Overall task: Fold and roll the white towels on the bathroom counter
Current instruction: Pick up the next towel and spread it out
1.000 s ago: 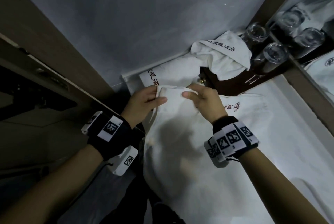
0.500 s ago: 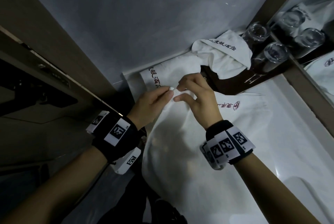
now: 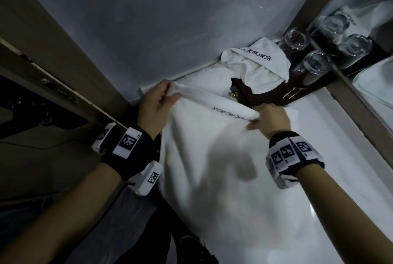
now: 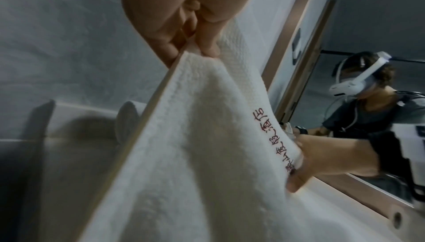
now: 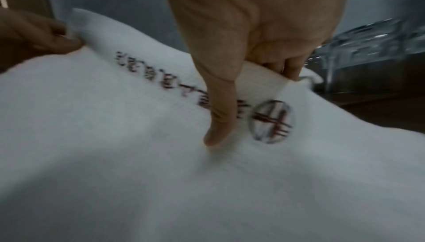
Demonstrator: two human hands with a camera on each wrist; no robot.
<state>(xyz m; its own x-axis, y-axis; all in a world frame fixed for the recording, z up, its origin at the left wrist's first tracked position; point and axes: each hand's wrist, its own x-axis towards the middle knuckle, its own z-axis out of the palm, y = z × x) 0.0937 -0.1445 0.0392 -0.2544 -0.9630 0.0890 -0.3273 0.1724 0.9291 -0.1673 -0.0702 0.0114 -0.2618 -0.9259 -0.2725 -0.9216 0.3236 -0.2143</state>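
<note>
A large white towel [image 3: 212, 157] with dark red lettering is stretched above the white counter [image 3: 331, 178]. My left hand [image 3: 157, 104] pinches its far left corner [image 4: 197, 53]. At the far right end of that edge my right hand [image 3: 269, 119] grips the towel [image 5: 138, 155], thumb pressed on top beside a round logo [image 5: 272, 121] and fingers under the edge. Behind it a second white towel [image 3: 255, 65] lies crumpled on a dark wooden box [image 3: 240, 93]. What may be a rolled towel [image 4: 128, 118] shows by the wall in the left wrist view.
Two upturned glasses [image 3: 308, 68] stand on the dark box at the back right, close to the mirror [image 3: 372, 36]. A grey wall [image 3: 170, 19] backs the counter. A wooden door frame [image 3: 63, 61] runs along the left. The towel's near end hangs over the counter's front edge.
Both hands were together at the middle of the towel's far edge. They have moved apart to its two corners, pulling the edge taut and lifting it.
</note>
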